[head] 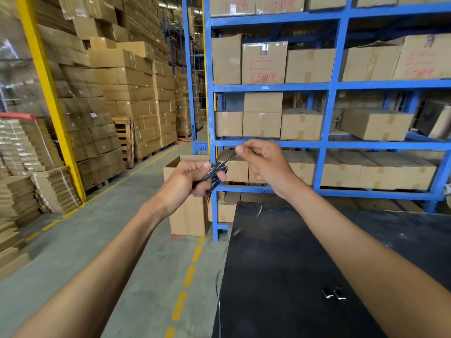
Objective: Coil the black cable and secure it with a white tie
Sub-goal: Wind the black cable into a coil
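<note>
My left hand is raised in front of me and grips a small bundle of coiled black cable, whose loops stick out between thumb and fingers. To its right and slightly higher, my right hand pinches a thin strand that runs down to the bundle; I cannot tell whether this strand is the cable's end or the tie. A thin dark strand hangs below the right wrist toward the black table.
Two small black connectors lie on the black table at lower right. A thin wire hangs along the table's left edge. An open cardboard box stands on the floor by the blue shelving. Stacked cartons line the left aisle.
</note>
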`<state>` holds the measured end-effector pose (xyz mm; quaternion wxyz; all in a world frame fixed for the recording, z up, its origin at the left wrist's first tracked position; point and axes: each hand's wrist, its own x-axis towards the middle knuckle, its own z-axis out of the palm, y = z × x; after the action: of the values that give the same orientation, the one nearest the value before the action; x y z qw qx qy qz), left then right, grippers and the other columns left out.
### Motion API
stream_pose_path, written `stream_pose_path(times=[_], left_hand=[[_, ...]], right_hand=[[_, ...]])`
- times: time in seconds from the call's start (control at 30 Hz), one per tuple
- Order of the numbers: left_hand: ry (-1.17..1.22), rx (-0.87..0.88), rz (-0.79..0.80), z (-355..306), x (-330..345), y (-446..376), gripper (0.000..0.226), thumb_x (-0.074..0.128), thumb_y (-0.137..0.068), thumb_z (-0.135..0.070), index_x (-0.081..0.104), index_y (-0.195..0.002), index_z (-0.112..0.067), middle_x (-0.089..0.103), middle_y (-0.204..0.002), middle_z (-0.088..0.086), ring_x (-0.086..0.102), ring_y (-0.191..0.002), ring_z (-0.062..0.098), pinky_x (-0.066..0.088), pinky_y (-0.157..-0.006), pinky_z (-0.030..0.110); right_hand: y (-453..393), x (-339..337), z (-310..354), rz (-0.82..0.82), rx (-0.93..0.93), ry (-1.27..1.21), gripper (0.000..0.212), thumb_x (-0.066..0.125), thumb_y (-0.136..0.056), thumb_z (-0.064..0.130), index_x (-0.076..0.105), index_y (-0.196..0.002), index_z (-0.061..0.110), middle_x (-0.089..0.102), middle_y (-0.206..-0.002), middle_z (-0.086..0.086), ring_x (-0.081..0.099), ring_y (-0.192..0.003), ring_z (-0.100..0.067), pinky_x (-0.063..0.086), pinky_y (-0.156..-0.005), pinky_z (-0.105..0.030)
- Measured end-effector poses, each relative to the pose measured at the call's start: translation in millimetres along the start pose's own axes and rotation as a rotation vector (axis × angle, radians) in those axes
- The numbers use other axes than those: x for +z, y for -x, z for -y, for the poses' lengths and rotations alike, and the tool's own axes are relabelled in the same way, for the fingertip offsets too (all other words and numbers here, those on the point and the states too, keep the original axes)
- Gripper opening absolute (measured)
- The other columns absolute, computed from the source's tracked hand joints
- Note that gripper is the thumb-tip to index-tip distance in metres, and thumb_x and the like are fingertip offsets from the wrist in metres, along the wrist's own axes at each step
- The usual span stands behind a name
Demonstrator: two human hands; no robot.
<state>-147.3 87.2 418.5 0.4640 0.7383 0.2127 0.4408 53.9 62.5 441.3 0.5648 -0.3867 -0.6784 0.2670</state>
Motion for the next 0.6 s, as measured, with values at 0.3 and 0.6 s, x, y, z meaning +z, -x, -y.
stream_pose_path(times=[0.3,0.6], left_hand=[[0.605,0.144,0.023,-31.6,22.4,-21.9,0.039,0.029,-0.104,-0.024,0.059,-0.116,-0.001,0.04,-0.057,-0.009,0.034,-0.047,0.004,0.036,-0.05,0.016],[-0.374,0.286,-0.379,-6.6,12.8,-56.8,0.025,0.042,-0.099,-0.003,0.054,-0.08,-0.014,0.06,-0.079,0.009,0.051,-0.066,0.009,0.045,-0.069,0.02]], right_hand=[[9.2,13.8,-51.6,0.098,0.212,-0.039,0.033,0.044,-0.104,0.033,0.068,-0.087,0.02,0.037,-0.057,0.004,0.022,-0.043,-0.01,0.016,-0.04,-0.021],[62.9,37.8,-36.9,0.089,-0.127,0.101,0.024,0.047,-0.103,0.015,0.065,-0.089,0.007,0.045,-0.058,-0.003,0.038,-0.053,-0.018,0.034,-0.053,-0.026]])
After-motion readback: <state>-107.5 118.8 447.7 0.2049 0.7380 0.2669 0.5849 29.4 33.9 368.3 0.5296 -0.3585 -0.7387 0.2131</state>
